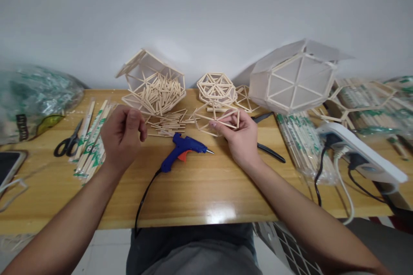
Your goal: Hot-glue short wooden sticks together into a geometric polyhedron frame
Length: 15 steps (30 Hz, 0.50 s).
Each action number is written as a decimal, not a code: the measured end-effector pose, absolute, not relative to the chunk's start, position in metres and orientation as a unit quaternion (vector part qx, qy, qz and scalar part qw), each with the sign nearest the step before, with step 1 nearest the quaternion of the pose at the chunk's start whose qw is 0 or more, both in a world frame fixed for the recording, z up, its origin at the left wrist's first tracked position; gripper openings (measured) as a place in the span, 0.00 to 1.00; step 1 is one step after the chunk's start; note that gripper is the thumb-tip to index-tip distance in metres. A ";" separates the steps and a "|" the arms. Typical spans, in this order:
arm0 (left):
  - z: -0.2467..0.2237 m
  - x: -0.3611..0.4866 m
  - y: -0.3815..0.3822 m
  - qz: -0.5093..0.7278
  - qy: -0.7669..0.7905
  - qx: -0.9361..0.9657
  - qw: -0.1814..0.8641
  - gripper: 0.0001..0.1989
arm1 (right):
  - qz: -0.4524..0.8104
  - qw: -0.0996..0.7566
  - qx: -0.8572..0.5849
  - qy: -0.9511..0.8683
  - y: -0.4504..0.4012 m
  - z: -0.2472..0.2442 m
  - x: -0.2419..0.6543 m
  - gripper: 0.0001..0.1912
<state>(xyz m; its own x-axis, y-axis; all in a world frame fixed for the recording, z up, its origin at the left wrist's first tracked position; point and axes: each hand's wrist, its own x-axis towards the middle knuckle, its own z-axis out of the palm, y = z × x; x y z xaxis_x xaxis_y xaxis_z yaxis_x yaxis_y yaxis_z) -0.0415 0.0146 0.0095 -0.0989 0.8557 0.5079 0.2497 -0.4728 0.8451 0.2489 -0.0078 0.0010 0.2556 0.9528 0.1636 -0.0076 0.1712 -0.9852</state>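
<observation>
My right hand (240,133) grips the right side of a spoked wooden stick frame (206,125), tilted above the table. My left hand (124,135) is curled with fingers bent inward, beside a loose pile of short sticks (169,122); what its fingertips hold, if anything, is hidden. Between the hands a blue glue gun (180,149) with an orange trigger lies on the table, nozzle pointing right. Behind the pile, an open stick-framed box (155,81) holds many short sticks. Stacked octagonal stick frames (217,88) stand behind the held frame.
Black scissors (68,142) and wrapped sticks (92,137) lie left. Black-handled pliers (271,152) are partly behind my right hand. A large white-panelled stick frame (293,79), more packaged sticks (301,144) and a power strip (363,152) with cables occupy the right; a plastic bag (38,99) is far left.
</observation>
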 end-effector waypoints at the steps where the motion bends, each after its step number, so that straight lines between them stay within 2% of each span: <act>1: 0.010 -0.043 0.015 0.588 0.445 0.622 0.264 0.24 | 0.398 0.606 -0.509 -0.464 -0.007 0.000 0.249 0.21; 5: 0.012 -0.046 0.015 0.561 0.448 0.638 0.277 0.27 | 0.417 0.603 -0.499 -0.463 -0.005 -0.002 0.251 0.20; 7: 0.013 -0.043 0.014 0.544 0.453 0.653 0.271 0.22 | 0.423 0.600 -0.496 -0.463 -0.004 -0.003 0.253 0.21; 11: 0.016 -0.029 0.009 0.566 0.447 0.631 0.287 0.06 | 0.428 0.591 -0.498 -0.469 -0.005 -0.002 0.252 0.22; 15: 0.020 -0.015 -0.002 0.571 0.460 0.613 0.295 0.02 | 0.437 0.587 -0.484 -0.480 -0.010 0.002 0.248 0.22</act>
